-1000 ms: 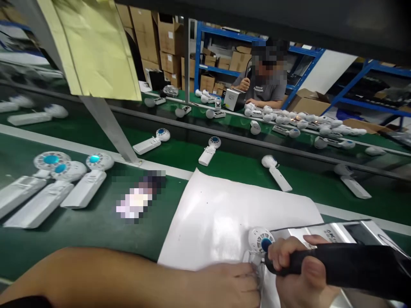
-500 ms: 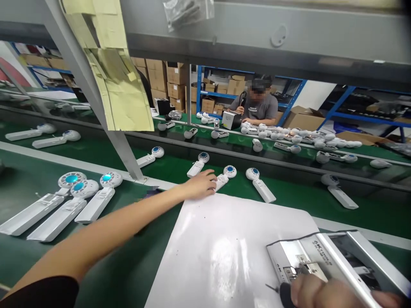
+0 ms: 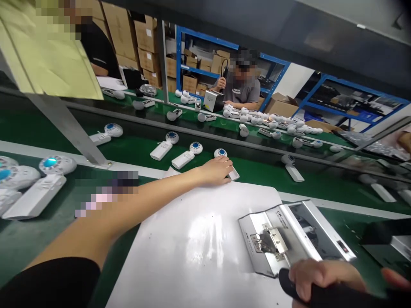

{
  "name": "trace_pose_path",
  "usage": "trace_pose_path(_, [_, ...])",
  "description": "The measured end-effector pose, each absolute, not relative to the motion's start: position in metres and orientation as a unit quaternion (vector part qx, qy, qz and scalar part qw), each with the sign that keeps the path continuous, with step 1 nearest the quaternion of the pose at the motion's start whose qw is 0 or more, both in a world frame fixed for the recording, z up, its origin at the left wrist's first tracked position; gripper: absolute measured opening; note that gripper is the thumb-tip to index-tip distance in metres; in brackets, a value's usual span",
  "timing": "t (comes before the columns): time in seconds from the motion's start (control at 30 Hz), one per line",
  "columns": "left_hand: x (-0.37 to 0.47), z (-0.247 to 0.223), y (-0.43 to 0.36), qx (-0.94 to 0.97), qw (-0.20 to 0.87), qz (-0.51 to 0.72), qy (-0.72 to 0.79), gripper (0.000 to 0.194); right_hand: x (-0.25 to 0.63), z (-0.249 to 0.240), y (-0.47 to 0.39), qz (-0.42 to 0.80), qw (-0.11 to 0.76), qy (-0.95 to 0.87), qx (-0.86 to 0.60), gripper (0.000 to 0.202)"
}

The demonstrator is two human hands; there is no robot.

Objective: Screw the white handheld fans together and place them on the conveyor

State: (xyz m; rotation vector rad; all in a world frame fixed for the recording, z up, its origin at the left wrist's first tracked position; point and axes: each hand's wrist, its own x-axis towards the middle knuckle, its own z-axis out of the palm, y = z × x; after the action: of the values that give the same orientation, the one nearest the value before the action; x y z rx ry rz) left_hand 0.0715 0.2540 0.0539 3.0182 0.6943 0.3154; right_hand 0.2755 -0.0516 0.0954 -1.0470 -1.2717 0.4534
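Observation:
My left hand (image 3: 215, 172) reaches over the far edge of the white sheet (image 3: 180, 226) and lies on a white fan-shaped unit (image 3: 221, 152) with a blue centre, on the green belt. Its fingers cover the middle of that unit. My right hand (image 3: 324, 278), at the lower right, is wrapped round a black tool handle (image 3: 289, 285). Just beyond it stands a silver metal device (image 3: 272, 235) with a small metal bracket on top. Two similar white units (image 3: 184, 157) (image 3: 163, 149) lie left of my left hand.
More white units (image 3: 38, 188) lie at the left on the green table. A slanted metal post (image 3: 69, 128) and hanging yellow paper (image 3: 48, 55) stand at the left. Across the belt, a person (image 3: 242, 85) sits behind piled white units (image 3: 272, 119). A black box (image 3: 388, 239) is at the right.
The view has shifted right. My left hand has moved from one white unit to another further right. My right hand still holds the black tool, now lower beside the silver device.

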Motion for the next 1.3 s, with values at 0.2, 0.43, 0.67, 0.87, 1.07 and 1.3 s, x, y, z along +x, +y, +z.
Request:
trace_pose_path(0.2, [0.103,0.025,0.246,0.946,0.062,0.183,0.26,0.029,0.221,0.118,-0.012,-0.031,0.734,-0.516,-0.44,0.058])
trace_pose_path(0.43, [0.045,0.037,0.156,0.939,0.092,0.26,0.206,0.03,0.206,0.098,0.0,-0.045,0.741,-0.469,-0.479,0.063])
trace_pose_path(0.67, [-0.006,0.019,0.031,0.968,0.127,0.212,0.048,0.014,0.188,0.106,-0.024,0.256,0.715,-0.505,-0.41,0.026])
trace_pose_path(0.87, [-0.007,0.002,0.011,0.963,0.126,0.236,0.021,0.027,0.144,0.095,-0.001,0.27,0.734,-0.503,-0.369,0.054])
trace_pose_path(1.07, [-0.005,-0.001,0.011,0.96,0.114,0.254,0.025,0.027,0.127,0.078,0.025,0.268,0.726,-0.494,-0.396,0.063])
trace_pose_path(1.3, [-0.006,0.001,0.01,0.958,0.129,0.253,0.037,0.018,0.118,0.057,0.031,0.267,0.721,-0.507,-0.391,0.049])
